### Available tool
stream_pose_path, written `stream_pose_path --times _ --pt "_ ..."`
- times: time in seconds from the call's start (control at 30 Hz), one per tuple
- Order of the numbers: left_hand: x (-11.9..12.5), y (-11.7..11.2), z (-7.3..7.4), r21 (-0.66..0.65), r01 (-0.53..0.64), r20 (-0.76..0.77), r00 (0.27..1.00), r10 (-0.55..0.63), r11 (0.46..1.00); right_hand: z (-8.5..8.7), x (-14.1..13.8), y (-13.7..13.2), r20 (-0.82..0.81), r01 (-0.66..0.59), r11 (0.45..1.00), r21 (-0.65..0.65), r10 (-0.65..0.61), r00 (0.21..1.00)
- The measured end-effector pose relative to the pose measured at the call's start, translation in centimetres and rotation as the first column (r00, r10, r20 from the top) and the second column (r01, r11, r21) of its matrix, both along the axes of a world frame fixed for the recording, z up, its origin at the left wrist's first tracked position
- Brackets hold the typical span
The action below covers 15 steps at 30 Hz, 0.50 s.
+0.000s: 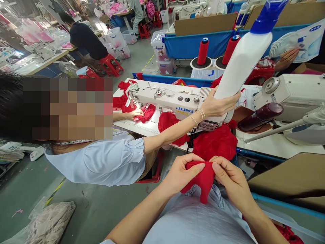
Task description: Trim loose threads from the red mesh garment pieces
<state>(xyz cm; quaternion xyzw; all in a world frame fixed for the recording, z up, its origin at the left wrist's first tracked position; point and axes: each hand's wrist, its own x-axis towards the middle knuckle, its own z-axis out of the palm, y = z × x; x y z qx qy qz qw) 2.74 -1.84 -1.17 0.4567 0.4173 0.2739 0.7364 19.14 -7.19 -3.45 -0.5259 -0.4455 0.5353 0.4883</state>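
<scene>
My left hand [183,171] and my right hand [230,178] both pinch a small piece of red fabric [203,181] over my lap, thumbs pressed on its top edge. The fabric hangs down between the hands against my light blue top. A pile of red fabric [215,142] lies just beyond my hands, at the edge of the sewing table.
A co-worker in a light blue top sits at my left, one hand [220,103] on a white Juki sewing machine [177,100], the other holding red cloth under the needle. A second machine [291,91], red thread cones [203,51], cardboard [289,176] and plastic bins surround us.
</scene>
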Motion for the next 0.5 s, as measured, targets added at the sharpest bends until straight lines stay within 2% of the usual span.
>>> stream_pose_path --times 0.17,0.33,0.5 --pt "-0.33 -0.08 0.05 -0.142 -0.02 0.075 0.997 0.03 0.99 -0.41 -0.37 -0.08 -0.05 0.047 0.997 -0.062 -0.05 0.997" --pt "-0.52 -0.23 -0.12 -0.168 -0.023 0.108 0.993 0.042 0.986 -0.4 -0.5 -0.18 -0.055 0.056 0.995 -0.084 -0.061 0.997" --pt "-0.31 -0.12 0.06 -0.178 -0.057 0.104 0.992 0.076 0.982 -0.04 -0.76 0.05 0.008 0.061 0.997 -0.037 -0.061 0.998"
